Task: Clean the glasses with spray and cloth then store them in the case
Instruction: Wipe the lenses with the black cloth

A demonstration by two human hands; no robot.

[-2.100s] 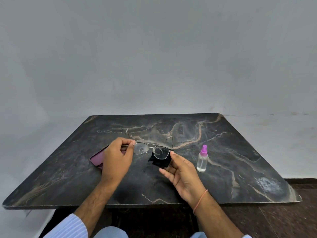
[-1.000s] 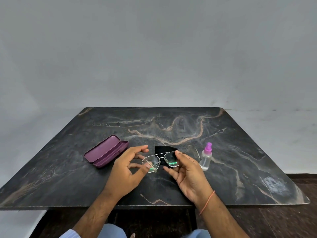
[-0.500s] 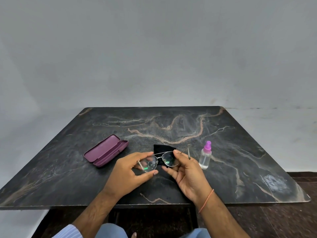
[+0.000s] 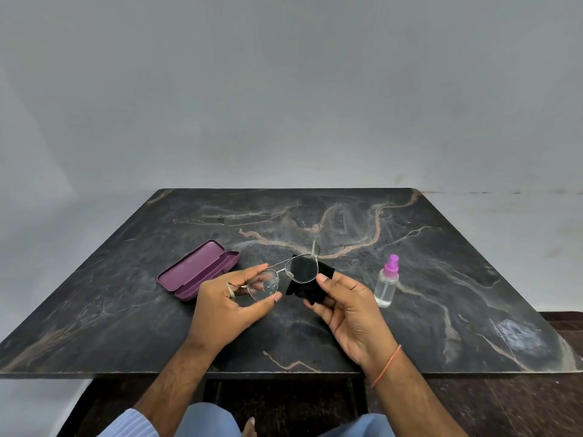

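L hand (image 4: 225,305) pinches glasses (image 4: 284,275) by one lens rim; R hand (image 4: 350,307) grips black cloth (image 4: 310,290) behind the other lens, thumb on it. Vs 0.5 s ago: glasses tilted, cloth now lifted.

No readable text anywhere I look, spray bottle (image 4: 387,283) in front of me bare of any label, purple case (image 4: 199,274) unmarked, dark marble table (image 4: 441,279) showing only veins, no numbers or signs
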